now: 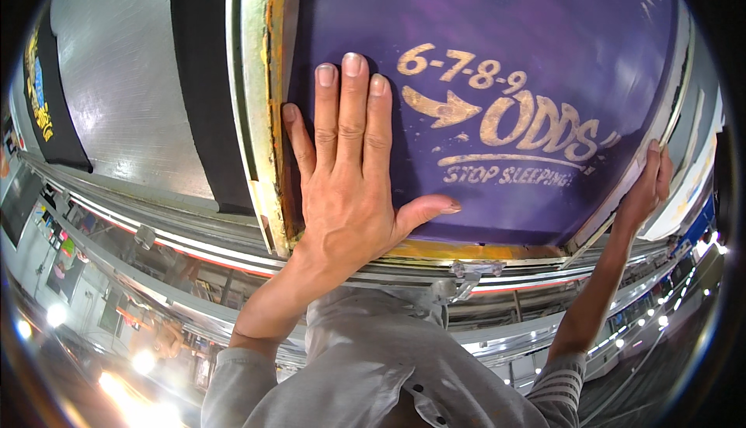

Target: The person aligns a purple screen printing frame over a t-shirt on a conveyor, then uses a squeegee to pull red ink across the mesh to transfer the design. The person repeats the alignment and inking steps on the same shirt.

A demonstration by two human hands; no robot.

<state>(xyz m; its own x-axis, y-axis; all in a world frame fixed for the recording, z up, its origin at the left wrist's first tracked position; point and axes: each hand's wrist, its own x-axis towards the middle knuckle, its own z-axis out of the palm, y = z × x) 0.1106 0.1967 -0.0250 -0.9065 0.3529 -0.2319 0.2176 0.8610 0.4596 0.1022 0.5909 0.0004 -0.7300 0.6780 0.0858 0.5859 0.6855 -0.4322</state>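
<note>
A purple printing screen [497,8] in a worn metal frame fills the upper middle, with pale lettering and an arrow shape on it. My left hand [346,172] lies palm down near the screen's left side, fingers stretched out and thumb out to the right. My right hand [646,183] has its fingers curled over the right edge of the screen frame [610,210]. The palm of that hand is hidden.
To the left are a metal platen [116,63] and black fabric [198,86], plus another black piece with a yellow and blue print [39,94]. Metal rails [175,249] run below the screen. A lit workroom shows around the lower rim.
</note>
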